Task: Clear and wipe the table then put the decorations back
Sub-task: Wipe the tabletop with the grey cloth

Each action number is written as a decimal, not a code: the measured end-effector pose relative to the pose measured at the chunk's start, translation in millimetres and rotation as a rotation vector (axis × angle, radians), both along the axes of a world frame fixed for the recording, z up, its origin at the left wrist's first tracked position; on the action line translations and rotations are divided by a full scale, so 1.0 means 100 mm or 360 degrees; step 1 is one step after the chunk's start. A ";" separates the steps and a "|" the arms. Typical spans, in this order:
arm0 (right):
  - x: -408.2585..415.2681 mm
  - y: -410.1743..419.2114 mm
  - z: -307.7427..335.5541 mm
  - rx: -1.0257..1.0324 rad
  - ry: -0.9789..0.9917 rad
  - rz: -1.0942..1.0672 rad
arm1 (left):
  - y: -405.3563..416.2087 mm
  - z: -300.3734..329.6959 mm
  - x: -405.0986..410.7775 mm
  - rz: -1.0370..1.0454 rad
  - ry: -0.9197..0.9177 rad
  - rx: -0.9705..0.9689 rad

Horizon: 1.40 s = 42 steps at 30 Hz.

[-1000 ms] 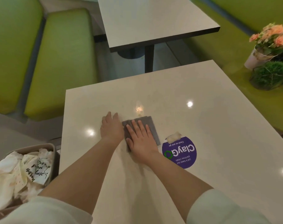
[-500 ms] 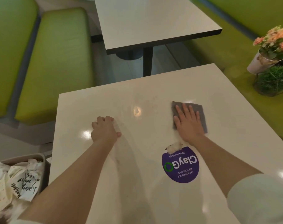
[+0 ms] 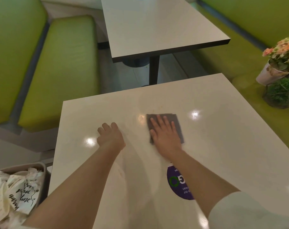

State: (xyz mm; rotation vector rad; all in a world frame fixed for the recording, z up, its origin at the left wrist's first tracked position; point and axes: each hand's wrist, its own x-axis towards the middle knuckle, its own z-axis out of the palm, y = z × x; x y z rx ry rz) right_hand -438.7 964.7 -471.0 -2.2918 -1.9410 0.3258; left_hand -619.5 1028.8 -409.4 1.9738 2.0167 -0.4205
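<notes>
From the head view, the right hand (image 3: 165, 134) lies flat, fingers straight and spread, pressing the grey cloth (image 3: 176, 123) onto the table (image 3: 223, 146) near its centre. The cloth looks thin, limp and light; it should slide best under a flat palm and lift by a pinched edge. At nine o'clock of it, the left hand (image 3: 111, 137) rests on the tabletop, fingers loosely curled, holding nothing. At eight o'clock, off the table, a bin (image 3: 41, 167) holds crumpled printed paper wrappers (image 3: 16, 194). At two o'clock, the flower pot (image 3: 271, 75) and green plant (image 3: 282, 93) wait on the bench.

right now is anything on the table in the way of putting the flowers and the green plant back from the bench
Only the grey cloth under the right hand and the left hand lie on the table. The flower pot and green plant sit on the bench.
</notes>
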 end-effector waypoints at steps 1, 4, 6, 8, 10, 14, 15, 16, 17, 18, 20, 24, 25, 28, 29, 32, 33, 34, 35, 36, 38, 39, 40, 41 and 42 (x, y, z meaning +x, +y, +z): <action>0.20 -0.01 -0.01 0.0009 -0.0036 -0.0067 | 0.02 0.01 0.01 -0.0041 0.0034 0.0028; 0.71 -0.07 -0.02 -0.0023 -0.0042 -0.0218 | 0.11 0.00 -0.03 -0.0159 -0.0022 0.0005; 0.85 -0.05 -0.01 -0.0065 -0.0034 -0.0330 | 0.16 0.00 -0.07 -0.0174 -0.0107 -0.0080; 0.74 0.06 0.00 -0.0069 -0.0028 -0.0516 | 0.21 0.00 -0.11 -0.0179 -0.0145 -0.0124; 0.40 0.19 0.01 -0.0061 -0.0072 -0.0574 | 0.23 0.00 -0.13 -0.0203 -0.0151 -0.0137; -0.58 0.36 -0.01 -0.0004 0.0096 -0.0134 | 0.25 0.00 -0.16 -0.0270 -0.0110 -0.0105; -0.73 0.39 -0.01 -0.0012 0.0131 -0.0082 | 0.26 -0.01 -0.17 -0.0288 -0.0095 -0.0089; -0.80 0.41 0.00 -0.0020 0.0148 -0.0050 | 0.26 -0.01 -0.15 -0.0301 -0.0080 -0.0075; -0.83 0.43 0.00 -0.0019 0.0147 -0.0019 | 0.28 0.00 -0.16 -0.0302 -0.0062 -0.0065; -0.77 0.43 0.00 -0.0009 0.0121 0.0015 | 0.28 0.02 -0.15 -0.0297 -0.0046 -0.0064; -0.56 0.40 -0.02 0.0023 0.0065 0.0054 | 0.31 0.05 -0.11 -0.0286 0.0002 -0.0074; 0.11 0.35 -0.05 0.0035 -0.0052 -0.0183 | 0.37 0.06 -0.07 -0.0246 0.0033 -0.0098; 0.30 0.35 -0.04 0.0019 -0.0062 -0.0236 | 0.37 0.05 -0.06 -0.0238 0.0030 -0.0099; 0.67 0.39 0.01 -0.0031 -0.0022 -0.0400 | 0.36 0.02 -0.05 -0.0232 0.0051 -0.0089; 0.70 0.44 0.02 -0.0049 -0.0007 -0.0475 | 0.37 0.03 -0.05 -0.0237 0.0075 -0.0078; 0.43 0.66 0.00 -0.0058 -0.0006 -0.0566 | 0.39 0.03 -0.02 -0.0235 0.0140 -0.0077; 0.25 0.73 -0.01 -0.0042 -0.0007 -0.0494 | 0.40 0.04 -0.01 -0.0244 0.0165 -0.0076; 0.05 0.77 -0.01 -0.0029 0.0010 -0.0387 | 0.41 0.03 0.01 -0.0260 0.0195 -0.0076; -0.17 0.80 -0.01 -0.0016 0.0032 -0.0267 | 0.41 0.03 0.02 -0.0274 0.0223 -0.0075; -0.37 0.83 -0.01 -0.0004 0.0042 -0.0141 | 0.41 0.01 0.04 -0.0279 0.0243 -0.0071; -0.65 0.83 -0.01 -0.0007 0.0062 0.0050 | 0.42 -0.01 0.06 -0.0314 0.0281 -0.0065; -0.69 0.83 -0.01 -0.0013 0.0074 0.0124 | 0.44 -0.02 0.06 -0.0344 0.0291 -0.0071; -0.65 0.83 -0.02 -0.0018 0.0077 0.0195 | 0.47 -0.03 0.05 -0.0385 0.0302 -0.0089; -0.57 0.84 -0.02 -0.0021 0.0074 0.0253 | 0.49 -0.03 0.04 -0.0428 0.0316 -0.0122; -0.45 0.86 -0.03 -0.0012 0.0062 0.0284 | 0.51 -0.01 0.02 -0.0462 0.0326 -0.0156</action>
